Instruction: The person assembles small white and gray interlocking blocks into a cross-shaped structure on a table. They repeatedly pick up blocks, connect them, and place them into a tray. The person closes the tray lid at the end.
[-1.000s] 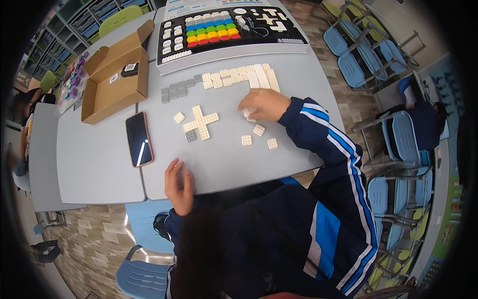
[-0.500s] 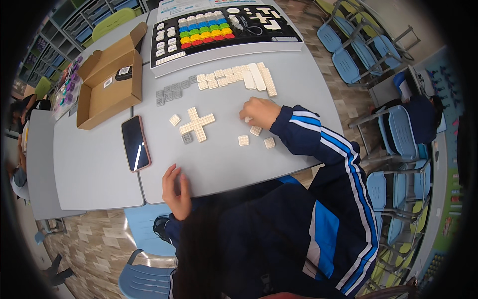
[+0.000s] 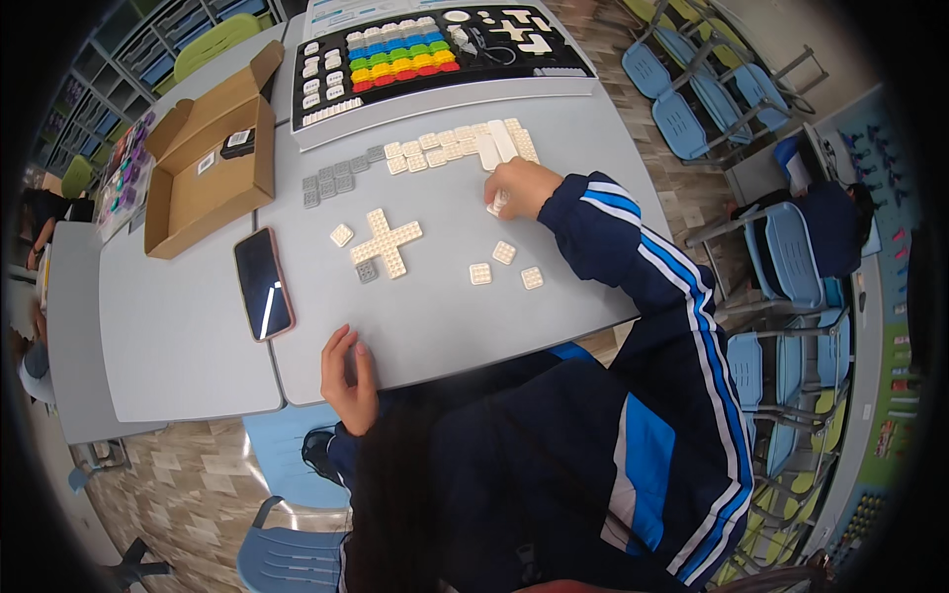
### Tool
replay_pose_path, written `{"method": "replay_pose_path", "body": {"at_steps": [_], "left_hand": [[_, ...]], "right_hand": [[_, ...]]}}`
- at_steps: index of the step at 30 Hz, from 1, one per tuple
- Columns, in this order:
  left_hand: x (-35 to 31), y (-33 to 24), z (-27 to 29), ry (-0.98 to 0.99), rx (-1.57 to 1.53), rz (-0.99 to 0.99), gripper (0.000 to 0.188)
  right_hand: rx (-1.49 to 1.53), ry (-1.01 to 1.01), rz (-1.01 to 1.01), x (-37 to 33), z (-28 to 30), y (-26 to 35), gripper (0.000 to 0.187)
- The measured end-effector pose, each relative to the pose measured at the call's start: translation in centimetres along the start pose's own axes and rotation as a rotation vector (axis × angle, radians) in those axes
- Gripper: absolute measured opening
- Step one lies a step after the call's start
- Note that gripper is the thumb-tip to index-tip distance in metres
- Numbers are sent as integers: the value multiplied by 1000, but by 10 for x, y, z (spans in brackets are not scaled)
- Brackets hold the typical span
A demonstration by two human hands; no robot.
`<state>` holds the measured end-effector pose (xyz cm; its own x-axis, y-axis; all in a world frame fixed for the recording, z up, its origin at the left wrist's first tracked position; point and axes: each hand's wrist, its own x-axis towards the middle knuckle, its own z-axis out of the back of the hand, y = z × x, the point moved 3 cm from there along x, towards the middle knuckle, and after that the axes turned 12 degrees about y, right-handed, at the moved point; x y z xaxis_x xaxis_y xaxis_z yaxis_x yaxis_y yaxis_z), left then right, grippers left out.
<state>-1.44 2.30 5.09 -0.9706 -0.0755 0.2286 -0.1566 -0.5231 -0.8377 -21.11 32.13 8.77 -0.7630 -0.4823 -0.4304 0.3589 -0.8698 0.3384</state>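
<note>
My right hand pinches a small white studded square piece, just nearer than the row of white pieces. Three similar white squares lie loose below it on the table. To the left rests a white plus-shaped studded plate, with a grey square in its lower-left corner and a white square beside it. My left hand sits at the table's front edge, fingers apart and slightly curled, holding nothing.
Grey squares and white squares form rows before a black-lined kit tray of coloured pieces. An open cardboard box and a phone lie to the left. Stacked blue chairs stand beyond the table's right side.
My right hand has moved slightly away from me, toward the white rows, with the small square in its fingers. My left hand stays put. The whole view has shifted a little.
</note>
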Motion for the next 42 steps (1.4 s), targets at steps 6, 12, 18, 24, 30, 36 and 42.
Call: {"method": "replay_pose_path", "body": {"at_steps": [6, 12, 18, 24, 30, 36, 42], "left_hand": [[-3, 5, 0, -13, -28, 16, 17], [-2, 3, 0, 13, -7, 15, 15], [14, -8, -10, 138, -721, 181, 29], [58, -61, -60, 786, -1577, 286, 60], [75, -81, -57, 873, -1473, 196, 52], [81, -92, -56, 856, -1284, 374, 43], [83, -96, -55, 824, -1183, 337, 42]], "right_hand": [[-21, -15, -63, 0, -8, 10, 30], [0, -48, -68, 3, -16, 8, 28], [278, 1, 193, -28, 12, 53, 29], [511, -49, 671, -66, 23, 116, 26], [645, -186, 657, -81, 19, 124, 43], [617, -210, 650, -78, 6, 121, 73], [647, -367, 647, -77, -6, 119, 70]]}}
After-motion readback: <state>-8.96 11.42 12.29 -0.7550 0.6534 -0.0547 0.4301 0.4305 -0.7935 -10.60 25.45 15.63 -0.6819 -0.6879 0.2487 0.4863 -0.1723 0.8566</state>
